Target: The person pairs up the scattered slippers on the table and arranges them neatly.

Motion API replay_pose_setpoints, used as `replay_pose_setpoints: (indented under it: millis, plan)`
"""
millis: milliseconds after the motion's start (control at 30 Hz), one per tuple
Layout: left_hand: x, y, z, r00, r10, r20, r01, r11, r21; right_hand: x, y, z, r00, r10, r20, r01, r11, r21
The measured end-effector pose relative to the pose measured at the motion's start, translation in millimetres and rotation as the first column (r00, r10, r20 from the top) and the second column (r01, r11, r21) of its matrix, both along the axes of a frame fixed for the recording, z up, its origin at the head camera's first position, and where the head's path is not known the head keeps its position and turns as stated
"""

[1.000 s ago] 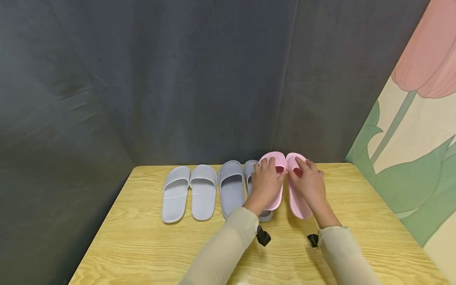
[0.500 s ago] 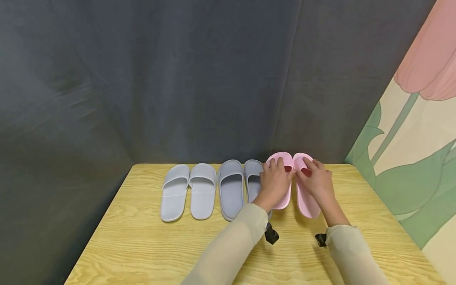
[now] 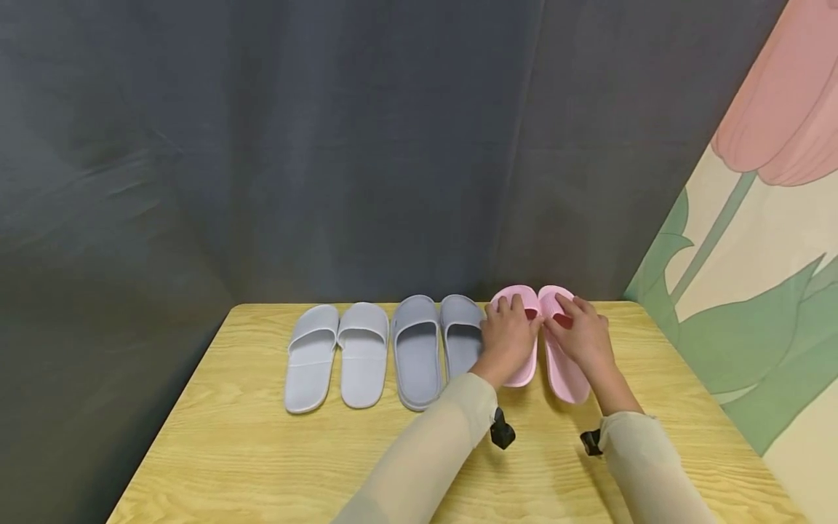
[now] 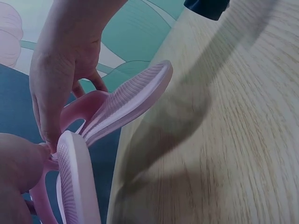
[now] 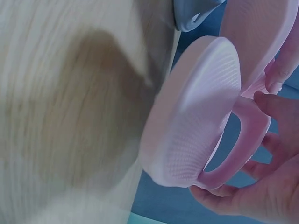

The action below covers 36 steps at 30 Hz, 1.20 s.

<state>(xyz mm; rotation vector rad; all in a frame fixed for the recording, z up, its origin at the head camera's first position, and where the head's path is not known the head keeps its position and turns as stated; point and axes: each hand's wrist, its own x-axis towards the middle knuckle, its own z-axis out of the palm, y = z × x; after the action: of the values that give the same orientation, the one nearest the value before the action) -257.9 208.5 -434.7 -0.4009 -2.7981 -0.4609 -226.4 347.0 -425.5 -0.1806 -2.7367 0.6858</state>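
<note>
A pair of pink slippers is in my hands at the back right of the table. My left hand [image 3: 511, 338] grips the left pink slipper [image 3: 527, 370] by its strap, fingers over the top. The right pink slipper [image 3: 567, 377] is held the same way by my right hand [image 3: 583, 336]; in the right wrist view its strap [image 5: 250, 144] lies between thumb and fingers. Both toes nearly meet, while the heels splay apart. Shadows beneath the soles in the wrist views show the heels raised off the wood. Each hand hides part of its slipper.
Left of the pink pair stand two darker grey slippers [image 3: 419, 364], the right one partly behind my left arm. Two light grey slippers [image 3: 364, 364] stand farther left. A dark curtain [image 3: 366, 153] hangs behind the wooden table [image 3: 262, 466]; a flower-painted wall [image 3: 753, 342] borders the right.
Both hands have moved right with the pink slippers, mostly in the first half second. More of the right darker grey slipper now shows. The grey slippers keep their places.
</note>
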Motion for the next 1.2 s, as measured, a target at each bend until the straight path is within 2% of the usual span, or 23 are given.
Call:
replay_pose_setpoints:
  millis: [200,367,533,767,1200]
  plan:
    - [-1.6,10,-8.5,1.000,0.004,0.026,-0.004,1.000,0.009,-3.4,12,-9.1,0.999,-0.005,0.047,0.006,1.000,-0.015]
    - [-4.5,15,-19.1,1.000,0.014,0.020,-0.014,1.000,0.003,-7.1,16,-18.9,0.999,0.018,0.047,-0.016,1.000,-0.027]
    - [-7.1,19,-27.0,1.000,0.023,0.016,-0.022,0.999,-0.039,-9.2,19,-25.2,0.998,0.030,0.055,-0.029,0.999,-0.026]
    - [-8.8,25,-31.4,0.997,0.035,0.070,-0.028,0.995,-0.093,-11.0,22,-29.8,0.997,0.037,0.073,-0.035,0.999,-0.023]
    - [-6.9,31,-38.7,0.991,0.049,0.121,-0.035,0.993,-0.109,-14.0,27,-37.2,0.990,0.042,0.137,-0.040,0.999,-0.014]
